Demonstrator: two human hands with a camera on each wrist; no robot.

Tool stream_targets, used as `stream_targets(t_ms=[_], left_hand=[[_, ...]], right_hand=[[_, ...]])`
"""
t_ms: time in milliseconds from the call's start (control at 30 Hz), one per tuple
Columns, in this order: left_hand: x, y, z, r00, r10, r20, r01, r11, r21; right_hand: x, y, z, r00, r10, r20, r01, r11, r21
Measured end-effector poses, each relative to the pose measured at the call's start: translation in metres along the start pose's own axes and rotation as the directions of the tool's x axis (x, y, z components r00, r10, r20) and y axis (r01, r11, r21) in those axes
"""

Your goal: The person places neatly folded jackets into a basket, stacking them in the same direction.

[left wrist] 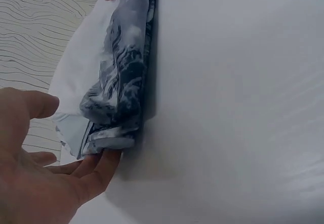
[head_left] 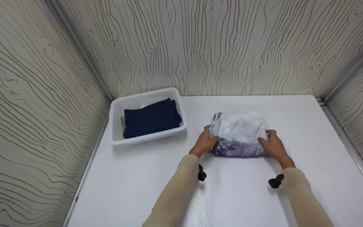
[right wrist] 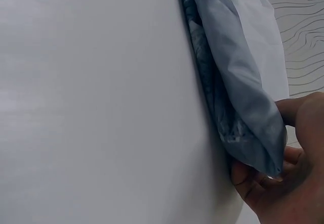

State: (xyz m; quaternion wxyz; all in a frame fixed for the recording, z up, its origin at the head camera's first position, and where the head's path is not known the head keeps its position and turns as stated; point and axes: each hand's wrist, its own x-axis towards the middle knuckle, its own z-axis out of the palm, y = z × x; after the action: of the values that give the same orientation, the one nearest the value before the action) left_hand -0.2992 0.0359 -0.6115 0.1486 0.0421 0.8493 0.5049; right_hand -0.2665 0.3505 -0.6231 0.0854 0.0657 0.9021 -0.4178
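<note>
A folded cloth [head_left: 243, 127], white on top with a grey-purple printed band along its near side, lies on the white table. My left hand [head_left: 206, 141] is at its left end. In the left wrist view the fingers [left wrist: 96, 176] reach beneath the printed edge, while the thumb stays above. At the opposite end my right hand [head_left: 273, 145] grips the near right corner. There, in the right wrist view, the thumb lies on the upper side and the fingers [right wrist: 248, 181] are tucked under the grey fold, partly hidden by it.
A white plastic basket [head_left: 148, 137] stands at the back left of the table [head_left: 156, 170], holding folded dark navy cloth [head_left: 151, 119] and some lighter cloth beneath. Wood-grain patterned panels [head_left: 194, 47] enclose the table at the back and both sides.
</note>
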Motion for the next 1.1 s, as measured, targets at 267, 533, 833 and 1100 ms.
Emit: stream_targets(t_ms=[267,533,833,1100], left_hand=[[-0.001,-0.007,-0.005,1.000,-0.010,-0.012,0.010,1.000,0.003],[-0.001,-0.020,-0.010,1.000,0.017,-0.019,-0.020,0.989,-0.146],[-0.001,-0.032,-0.015,0.999,0.034,-0.028,-0.038,0.978,-0.204],[-0.003,-0.038,-0.016,0.998,0.032,-0.048,-0.044,0.968,-0.249]], right_hand=[[0.002,-0.012,0.015,0.999,0.026,0.033,-0.026,0.999,0.020],[0.001,-0.019,0.022,0.991,0.031,0.128,-0.041,0.996,0.081],[0.000,-0.014,0.031,0.984,-0.022,0.179,-0.005,0.989,0.149],[0.000,-0.017,0.037,0.988,-0.035,0.150,0.007,0.984,0.178]])
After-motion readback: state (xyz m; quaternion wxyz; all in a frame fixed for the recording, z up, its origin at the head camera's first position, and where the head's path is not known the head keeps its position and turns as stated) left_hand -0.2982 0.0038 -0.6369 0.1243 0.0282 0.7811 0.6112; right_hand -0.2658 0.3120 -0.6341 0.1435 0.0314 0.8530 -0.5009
